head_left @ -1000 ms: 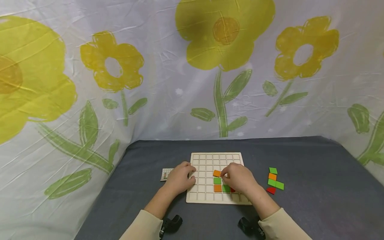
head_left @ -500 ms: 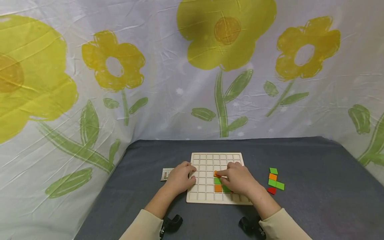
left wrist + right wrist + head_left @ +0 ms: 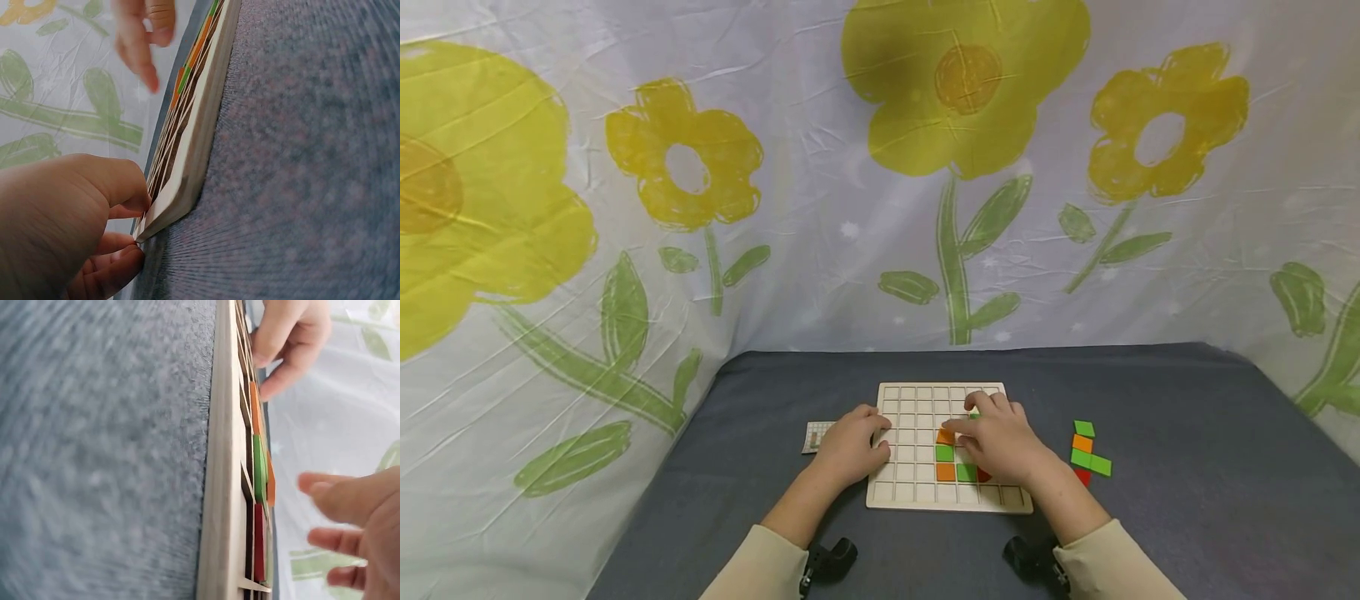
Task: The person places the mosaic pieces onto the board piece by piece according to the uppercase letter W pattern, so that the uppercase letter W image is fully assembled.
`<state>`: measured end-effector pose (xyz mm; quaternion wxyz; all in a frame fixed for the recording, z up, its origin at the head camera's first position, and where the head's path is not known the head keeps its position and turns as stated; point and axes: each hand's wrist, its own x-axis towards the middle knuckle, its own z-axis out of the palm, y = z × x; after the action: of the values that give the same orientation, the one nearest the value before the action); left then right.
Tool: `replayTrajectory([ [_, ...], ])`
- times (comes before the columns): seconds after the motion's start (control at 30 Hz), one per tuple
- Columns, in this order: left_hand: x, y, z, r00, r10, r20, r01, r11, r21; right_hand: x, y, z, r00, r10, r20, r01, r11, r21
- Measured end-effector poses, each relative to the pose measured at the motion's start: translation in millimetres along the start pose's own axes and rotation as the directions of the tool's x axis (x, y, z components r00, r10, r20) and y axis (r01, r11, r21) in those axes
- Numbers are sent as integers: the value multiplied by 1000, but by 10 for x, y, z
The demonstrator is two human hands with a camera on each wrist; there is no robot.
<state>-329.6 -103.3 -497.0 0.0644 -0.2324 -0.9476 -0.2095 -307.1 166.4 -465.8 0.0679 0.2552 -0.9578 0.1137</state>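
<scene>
A wooden grid board (image 3: 925, 505) lies on the table, with square tiles in its cells. My left hand (image 3: 850, 446) grips the board's left edge; in the left wrist view its thumb and fingers (image 3: 119, 259) pinch around a corner. Over the middle of the board is my right hand (image 3: 1000, 442), fingers spread and holding nothing. Its index fingertip overlaps an orange tile (image 3: 945, 437) in the head view, while the right wrist view shows the fingers (image 3: 337, 494) apart from the tiles. Nearer are a green tile (image 3: 943, 453), an orange one (image 3: 945, 472), another green one (image 3: 966, 473) and a partly hidden red tile (image 3: 983, 476).
Right of the board lie loose tiles: green ones (image 3: 1101, 465), an orange one (image 3: 1082, 443) and a red one (image 3: 1082, 477) partly behind the forearm. A small printed grid card (image 3: 817, 436) sits beside my left hand. Beyond the dark table hangs a flowered curtain (image 3: 820, 275).
My right hand let go of a tile, touched the orange tile with its index finger, then drew slightly back with spread fingers. The orange tile shifted slightly right. My left hand stayed put.
</scene>
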Motion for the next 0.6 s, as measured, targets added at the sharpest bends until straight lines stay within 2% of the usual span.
replayTrajectory([
  [0.1, -1, -2, 0, 1000, -1, -3, 1, 1000, -1, 11, -30, -10, 999, -42, -32, 42, 999, 4],
  [0.27, 7, -8, 1, 1000, -3, -2, 3, 1000, 12, -4, -99, -26, 996, -80, 24, 80, 997, 17],
  [0.6, 6, -23, 12, 1000, 6, -5, -6, 1000, 5, -7, -137, 9, 996, -60, 59, 60, 998, -10],
])
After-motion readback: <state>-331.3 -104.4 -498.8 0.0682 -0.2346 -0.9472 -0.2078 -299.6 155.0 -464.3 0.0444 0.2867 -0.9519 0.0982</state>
